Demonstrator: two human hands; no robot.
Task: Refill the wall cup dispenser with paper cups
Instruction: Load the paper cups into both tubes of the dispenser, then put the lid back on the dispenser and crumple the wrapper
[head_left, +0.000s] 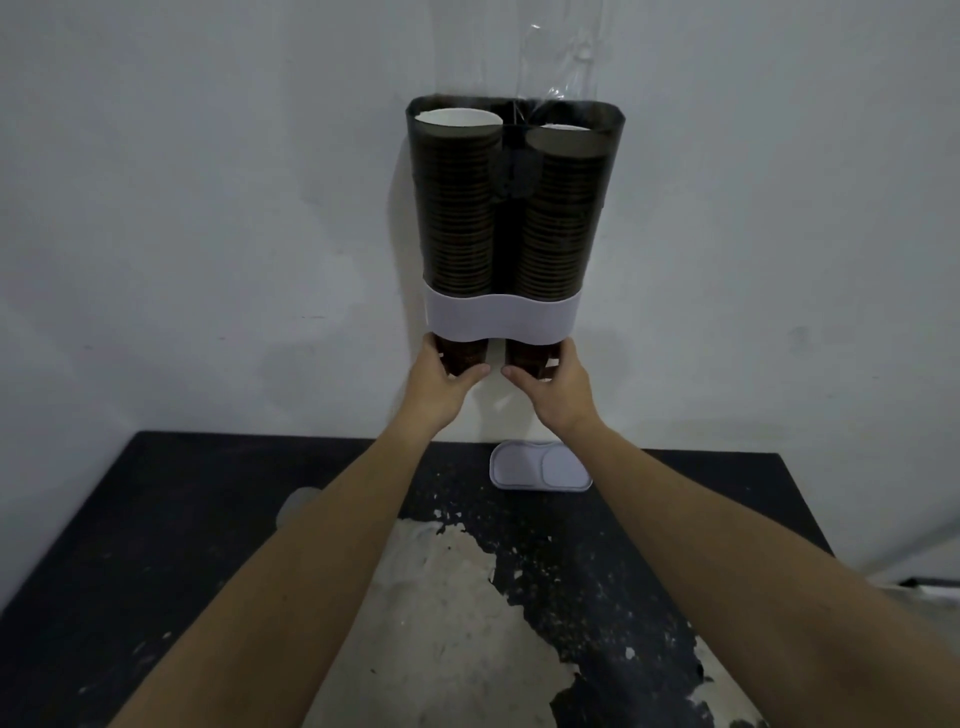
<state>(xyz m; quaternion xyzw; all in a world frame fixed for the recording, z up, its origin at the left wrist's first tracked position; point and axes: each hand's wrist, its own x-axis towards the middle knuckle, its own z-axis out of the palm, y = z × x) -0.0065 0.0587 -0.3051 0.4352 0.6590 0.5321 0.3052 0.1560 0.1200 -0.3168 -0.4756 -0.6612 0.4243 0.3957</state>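
Note:
A twin-tube wall cup dispenser (501, 319) with smoky clear walls and a white band hangs on the wall. Both tubes hold tall stacks of brown paper cups: the left stack (460, 208) and the right stack (563, 218) reach near the open top. Below the band, one cup bottom sticks out of each tube. My left hand (441, 384) grips the left bottom cup (467, 356). My right hand (553, 387) grips the right bottom cup (524, 356). Fingers hide part of both cups.
A white double-oval lid (540, 466) lies on the black table (182, 545) by the wall, under the dispenser. The tabletop has a large worn pale patch (441, 623). A crumpled clear plastic sleeve (563, 57) hangs above the dispenser's right tube.

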